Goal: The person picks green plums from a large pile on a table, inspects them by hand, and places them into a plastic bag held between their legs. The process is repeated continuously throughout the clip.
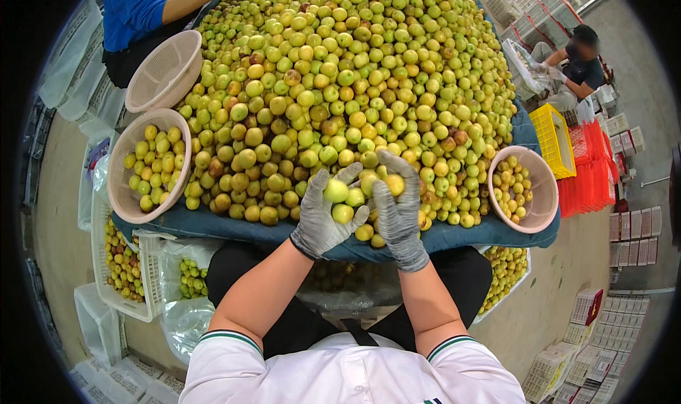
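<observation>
A large heap of small round green-yellow fruit, jujube-like (340, 95), covers the table before me, some brown or reddish. At its near edge my left hand (327, 215), in a grey glove, holds several green fruits (343, 194) in its cupped fingers. Close by on the right, my right hand (399, 207), also gloved, curls its fingers around a yellow fruit (395, 185). Beside the heap on the left stands a pink plastic basket (114, 191) partly filled with yellow-green fruit; at the right edge is another pink basket (548, 207) with yellowish fruit.
An empty pink basket (141, 87) leans by a person in blue (138, 15) at upper left. White crates (101, 276) and a plastic-lined container (186, 324) of fruit stand low left. At right are a yellow crate (553, 138), red crates (588, 191) and a seated person (582, 69).
</observation>
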Available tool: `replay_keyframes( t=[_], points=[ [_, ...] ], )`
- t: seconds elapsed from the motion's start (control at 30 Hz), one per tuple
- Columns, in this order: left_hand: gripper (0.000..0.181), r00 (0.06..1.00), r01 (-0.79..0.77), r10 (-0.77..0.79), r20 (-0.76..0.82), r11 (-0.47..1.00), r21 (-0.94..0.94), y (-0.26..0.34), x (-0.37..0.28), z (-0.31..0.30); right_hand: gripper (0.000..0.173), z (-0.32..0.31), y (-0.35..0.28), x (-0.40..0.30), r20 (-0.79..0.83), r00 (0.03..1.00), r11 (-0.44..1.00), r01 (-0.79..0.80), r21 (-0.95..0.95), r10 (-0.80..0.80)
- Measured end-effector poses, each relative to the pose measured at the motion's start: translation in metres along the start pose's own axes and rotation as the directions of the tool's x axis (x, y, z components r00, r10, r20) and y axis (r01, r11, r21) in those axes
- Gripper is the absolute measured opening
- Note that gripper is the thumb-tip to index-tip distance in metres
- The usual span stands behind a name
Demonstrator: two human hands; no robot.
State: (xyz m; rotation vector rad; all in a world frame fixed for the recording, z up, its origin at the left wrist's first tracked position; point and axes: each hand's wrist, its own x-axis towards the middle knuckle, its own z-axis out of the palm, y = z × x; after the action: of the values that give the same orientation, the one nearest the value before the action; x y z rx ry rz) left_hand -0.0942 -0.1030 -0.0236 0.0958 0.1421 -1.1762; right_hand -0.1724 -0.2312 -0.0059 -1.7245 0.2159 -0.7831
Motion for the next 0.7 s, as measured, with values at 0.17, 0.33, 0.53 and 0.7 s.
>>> replay_keyframes(
  t=[0.17, 0.33, 0.53, 0.7],
  points=[
    [0.062, 0.994, -0.097, 0.101, 0.048, 0.992, -0.084, 0.033, 0.011, 0.01, 0.046, -0.043, 0.002, 0.031, 0.111, 0.957, 0.889, -0.202, -0.411, 0.269],
    [0.062, 0.99, -0.093, 0.106, 0.095, 0.987, -0.134, 0.051, 0.019, 0.003, 0.035, -0.036, 0.031, 0.117, 0.096, 0.995, 0.793, 0.045, -0.607, 0.017],
    [0.059, 0.978, -0.065, 0.089, 0.19, 0.99, -0.127, 0.06, 0.025, 0.005, 0.037, 0.019, 0.094, 0.246, 0.165, 0.964, 0.447, 0.057, -0.893, 0.206],
    [0.052, 0.98, -0.13, 0.14, 0.142, 0.988, -0.08, 0.071, 0.025, 0.004, 0.043, 0.025, 0.091, 0.268, 0.194, 0.823, 0.316, 0.018, -0.949, 0.534]
  ],
)
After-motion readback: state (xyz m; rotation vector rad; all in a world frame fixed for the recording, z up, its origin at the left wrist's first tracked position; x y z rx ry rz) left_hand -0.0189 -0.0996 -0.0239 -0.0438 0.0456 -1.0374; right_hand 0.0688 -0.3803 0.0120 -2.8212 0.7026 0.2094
